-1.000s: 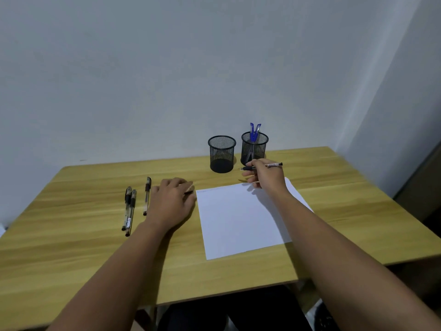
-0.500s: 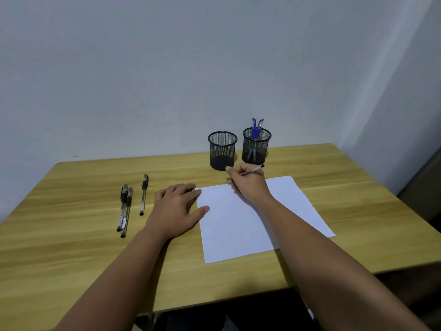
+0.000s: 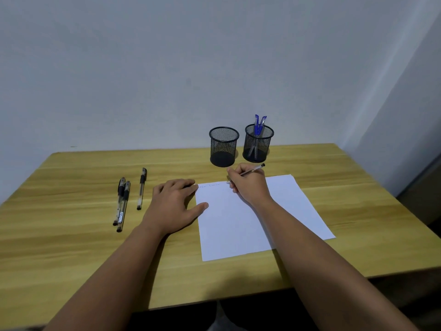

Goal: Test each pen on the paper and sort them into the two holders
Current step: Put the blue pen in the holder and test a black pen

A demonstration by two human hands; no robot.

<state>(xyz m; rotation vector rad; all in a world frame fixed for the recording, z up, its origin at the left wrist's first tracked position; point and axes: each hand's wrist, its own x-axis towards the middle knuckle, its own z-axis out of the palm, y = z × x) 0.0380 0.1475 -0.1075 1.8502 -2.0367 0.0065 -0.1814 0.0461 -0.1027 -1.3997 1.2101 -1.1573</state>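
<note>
Toward the back of the wooden table [image 3: 71, 247], just right of the frame's centre, two black mesh holders stood side by side without touching. I could see through the left holder [image 3: 223, 146] to its dark floor, and nothing stood in it. The right holder [image 3: 258, 144] held two blue-capped pens [image 3: 259, 125], their caps rising above the rim and leaning apart in a V, their clear barrels showing through the mesh.

Just in front of the holders, my right hand [image 3: 250, 185] was closed in a writing grip around a clear-barrelled pen [image 3: 253, 170], its tip down at the top edge of the white paper [image 3: 238, 225] and its back end angled up and to the right. A few faint scribbles [image 3: 210, 185] ran along that top edge, left of the tip.

My left hand [image 3: 174, 204] lay flat and unclenched, gripping nothing, fingers at the sheet's upper left corner and thumb resting on its left edge.

Over at centre left of the frame, three black-capped pens lay on the bare wood: two touching side by side [image 3: 121, 204] and a single one [image 3: 141, 188] a little to their right, nearer my left hand.
</note>
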